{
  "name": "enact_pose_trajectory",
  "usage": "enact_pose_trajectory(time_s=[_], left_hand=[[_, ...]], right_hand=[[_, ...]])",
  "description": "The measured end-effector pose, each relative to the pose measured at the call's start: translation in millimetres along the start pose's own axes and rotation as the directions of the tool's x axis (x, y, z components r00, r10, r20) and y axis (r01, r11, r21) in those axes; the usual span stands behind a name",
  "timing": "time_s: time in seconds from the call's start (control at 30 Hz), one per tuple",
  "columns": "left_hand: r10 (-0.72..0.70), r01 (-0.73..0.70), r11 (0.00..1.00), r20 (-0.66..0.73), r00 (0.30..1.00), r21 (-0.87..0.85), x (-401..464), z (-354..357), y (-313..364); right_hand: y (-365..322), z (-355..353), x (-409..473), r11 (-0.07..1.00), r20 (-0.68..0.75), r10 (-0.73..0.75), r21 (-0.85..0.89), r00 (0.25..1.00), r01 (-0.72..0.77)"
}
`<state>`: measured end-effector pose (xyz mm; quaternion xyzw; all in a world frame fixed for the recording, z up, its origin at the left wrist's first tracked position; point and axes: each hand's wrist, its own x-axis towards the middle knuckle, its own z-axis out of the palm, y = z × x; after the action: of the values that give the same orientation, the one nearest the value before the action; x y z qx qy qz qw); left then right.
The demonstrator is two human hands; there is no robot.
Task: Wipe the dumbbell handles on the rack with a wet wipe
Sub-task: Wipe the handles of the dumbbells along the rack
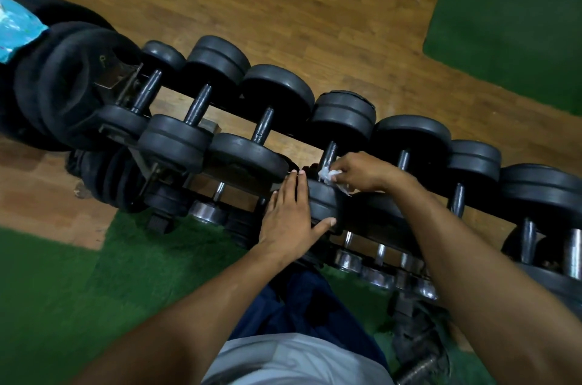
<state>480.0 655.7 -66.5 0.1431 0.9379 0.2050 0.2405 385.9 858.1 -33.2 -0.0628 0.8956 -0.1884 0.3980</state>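
Note:
Several black dumbbells lie side by side on the rack's (491, 206) top tier, running from upper left to lower right. My right hand (362, 172) pinches a crumpled white wet wipe (329, 176) against the near end of one dumbbell's handle (329, 153) in the middle of the row. My left hand (291, 221) lies flat with straight fingers on that dumbbell's near black weight (321, 205), thumb stretched along its lower edge. The other handles are bare.
Chrome dumbbells (348, 258) sit on a lower tier below my hands. Stacked black weight plates (63, 88) stand at the rack's left end, with a light blue packet (15, 27) on top. Wooden floor lies beyond, green turf (63, 290) beneath me.

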Motion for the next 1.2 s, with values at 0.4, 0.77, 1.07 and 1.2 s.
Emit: enact_pose_trajectory(time_s=[0.4,0.77,1.07,1.2], left_hand=[[0.099,-0.098,0.993,-0.018,0.995,0.072,-1,-3,44],[0.116,-0.127,0.988,0.114,0.987,0.093,32,31,122],[0.084,-0.111,0.975,0.14,0.986,0.191,41,42,121],[0.076,-0.108,0.971,0.153,0.985,0.214,38,41,122]], right_hand=[[58,31,-39,0.731,-0.388,0.275,0.678,0.88,0.071],[141,13,-67,0.935,-0.399,0.158,0.354,0.903,-0.007],[152,12,-66,0.982,-0.058,-0.187,-0.04,0.981,0.185],[149,8,-60,0.937,-0.125,-0.233,-0.296,0.964,0.188]])
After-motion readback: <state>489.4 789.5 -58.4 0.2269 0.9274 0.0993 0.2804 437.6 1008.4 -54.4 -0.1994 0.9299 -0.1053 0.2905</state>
